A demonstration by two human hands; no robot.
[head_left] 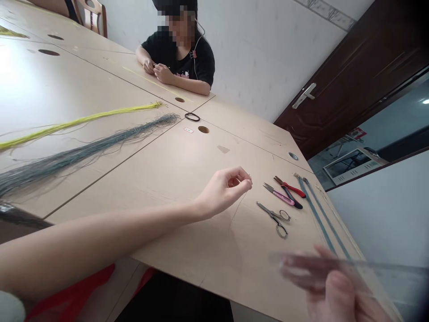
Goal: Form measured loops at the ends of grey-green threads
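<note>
My left hand (225, 191) reaches out over the light wooden table (187, 179), thumb and forefinger pinched on a thin thread (238, 208) that hangs down toward the tabletop. My right hand (335, 290) is at the bottom right, close to the camera and blurred; it grips a clear flat ruler-like strip (368, 267) that runs to the right. Just beyond my left hand lie metal scissors (275, 217), pink-handled snips (279, 195) and red-handled pliers (290, 190).
Two grey-blue cords (318, 214) lie along the table's right edge. A grey thread bundle (83, 154) and a yellow thread bundle (83, 120) stretch across the left. A black hair tie (192, 117) lies near a cable hole (203, 129). Another person (181, 58) sits across, hands together.
</note>
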